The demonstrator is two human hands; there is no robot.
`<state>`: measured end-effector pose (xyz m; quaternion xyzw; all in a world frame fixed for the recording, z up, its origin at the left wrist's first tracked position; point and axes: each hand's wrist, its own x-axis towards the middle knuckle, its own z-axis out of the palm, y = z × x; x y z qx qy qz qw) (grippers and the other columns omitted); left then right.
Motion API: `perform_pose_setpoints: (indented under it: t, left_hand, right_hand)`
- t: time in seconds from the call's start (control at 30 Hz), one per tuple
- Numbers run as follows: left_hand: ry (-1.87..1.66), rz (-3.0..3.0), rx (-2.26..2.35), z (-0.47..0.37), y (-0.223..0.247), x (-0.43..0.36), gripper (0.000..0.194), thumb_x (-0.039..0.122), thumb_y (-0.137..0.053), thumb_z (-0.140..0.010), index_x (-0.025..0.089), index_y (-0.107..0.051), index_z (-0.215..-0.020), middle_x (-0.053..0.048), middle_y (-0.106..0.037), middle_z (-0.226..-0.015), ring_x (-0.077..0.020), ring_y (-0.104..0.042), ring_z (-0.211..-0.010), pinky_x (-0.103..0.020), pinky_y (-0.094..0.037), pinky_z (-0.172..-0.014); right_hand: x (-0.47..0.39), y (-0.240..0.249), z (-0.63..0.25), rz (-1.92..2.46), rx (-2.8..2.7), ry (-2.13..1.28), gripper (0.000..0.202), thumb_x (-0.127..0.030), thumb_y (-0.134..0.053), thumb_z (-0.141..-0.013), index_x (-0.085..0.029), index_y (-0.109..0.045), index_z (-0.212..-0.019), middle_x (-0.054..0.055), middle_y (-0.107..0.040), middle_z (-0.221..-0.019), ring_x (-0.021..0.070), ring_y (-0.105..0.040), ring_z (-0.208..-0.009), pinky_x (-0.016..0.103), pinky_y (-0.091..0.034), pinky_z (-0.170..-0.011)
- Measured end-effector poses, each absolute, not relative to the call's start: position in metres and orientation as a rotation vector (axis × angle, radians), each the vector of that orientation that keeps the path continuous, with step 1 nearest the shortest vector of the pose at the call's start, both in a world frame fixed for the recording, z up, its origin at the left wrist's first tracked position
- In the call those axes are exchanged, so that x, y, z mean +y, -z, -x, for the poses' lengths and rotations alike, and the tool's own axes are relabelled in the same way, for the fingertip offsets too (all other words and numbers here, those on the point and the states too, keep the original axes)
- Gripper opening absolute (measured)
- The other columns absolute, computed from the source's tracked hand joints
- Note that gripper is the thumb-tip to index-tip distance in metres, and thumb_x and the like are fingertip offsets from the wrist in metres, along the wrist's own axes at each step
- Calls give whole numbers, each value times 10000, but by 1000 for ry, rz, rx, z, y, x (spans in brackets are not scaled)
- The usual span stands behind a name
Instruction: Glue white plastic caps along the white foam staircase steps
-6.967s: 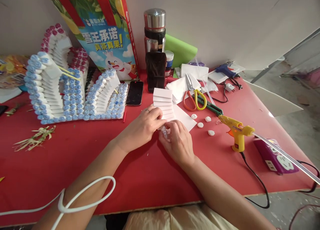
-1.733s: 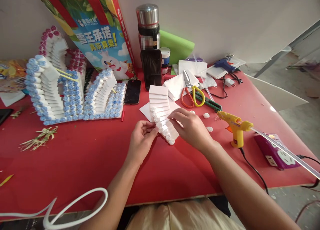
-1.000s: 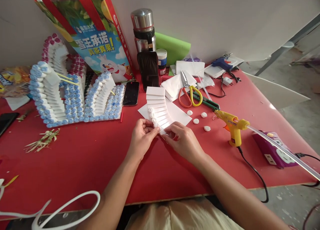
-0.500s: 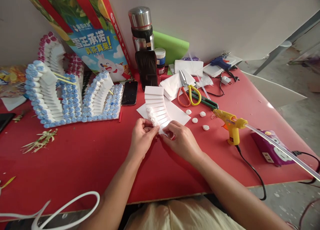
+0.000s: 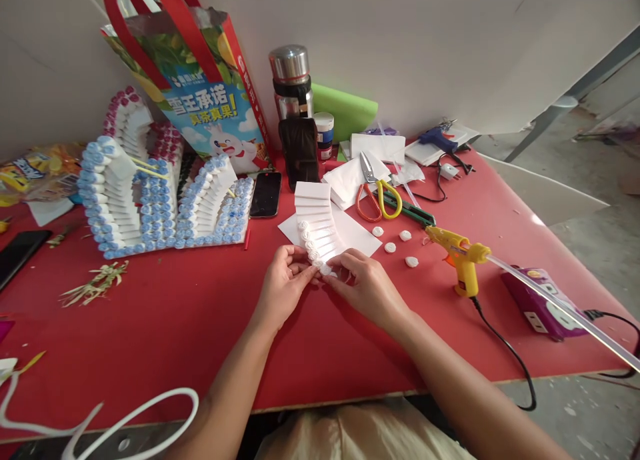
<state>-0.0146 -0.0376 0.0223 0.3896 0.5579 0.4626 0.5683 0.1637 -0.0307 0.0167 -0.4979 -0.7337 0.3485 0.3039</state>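
A white stepped, fan-like piece point(image 5: 320, 210) lies at mid table, with a column of small white paper roses point(image 5: 308, 240) along its left edge. My left hand point(image 5: 284, 283) is closed at the near end of this piece, thumb and fingertips pinching its edge beside the lowest roses. From the other side, my right hand point(image 5: 370, 283) is closed with its fingertips on a white paper rose point(image 5: 326, 270) at the bottom of the column; the fingers partly cover it. Several loose white paper roses point(image 5: 390, 247) rest on the table to the right of my right hand.
A yellow glue gun point(image 5: 463, 257) with a long clear stick lies right, beside a purple power strip point(image 5: 543, 307). Scissors point(image 5: 370, 173), a cutter point(image 5: 413, 210) and white paper point(image 5: 357, 230) lie behind. Blue-and-white rose-covered models point(image 5: 150, 203), a phone point(image 5: 265, 195) and a flask point(image 5: 290, 67) stand leftward.
The view has tilted and shifted, so things at the back and left appear lower and farther right. Both hands keep nearly the same hold, with slight finger movement at the lowest rose.
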Motion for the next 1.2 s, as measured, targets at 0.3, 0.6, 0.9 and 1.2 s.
perform_pose_setpoints:
  t: [0.3, 0.6, 0.9, 1.2]
  left_hand:
    - [-1113, -944, 1309, 14, -15, -35, 407, 304, -789, -781, 191, -492, -1033, -8, -665, -907, -146, -684, -697, -309, -588, -664]
    - [-1199, -938, 1292, 17, -14, -28, 468, 357, -789, -774, 174, -537, -1123, -39, -668, -978, -138, -664, -648, -285, -555, -566]
    - [-1245, -914, 1292, 15, -8, -28, 413, 346, -806, -743, 181, -544, -1016, -2, -646, -899, -132, -651, -614, -291, -562, -577]
    - [-1269, -931, 1260, 14, -5, -28, 374, 324, -791, -771, 192, -507, -976, 7, -650, -876, -122, -636, -605, -277, -556, -577]
  right_hand:
    - [-29, -14, -158, 1328, -1952, -880, 88, -251, -651, -899, -185, -661, -842, 24, -627, -862, 131, -549, -665, 260, -428, -621]
    - [-8, -20, -151, 1297, -1840, -859, 105, -226, -630, -905, -203, -715, -963, 28, -687, -903, 139, -580, -713, 269, -438, -665]
    - [1, -19, -137, 1380, -1724, -968, 99, -245, -624, -841, -210, -668, -759, 0, -668, -804, 124, -584, -627, 240, -431, -579]
    - [1, -26, -136, 1449, -1688, -1109, 131, -231, -573, -828, -215, -630, -710, -8, -659, -630, 142, -602, -582, 229, -414, -532]
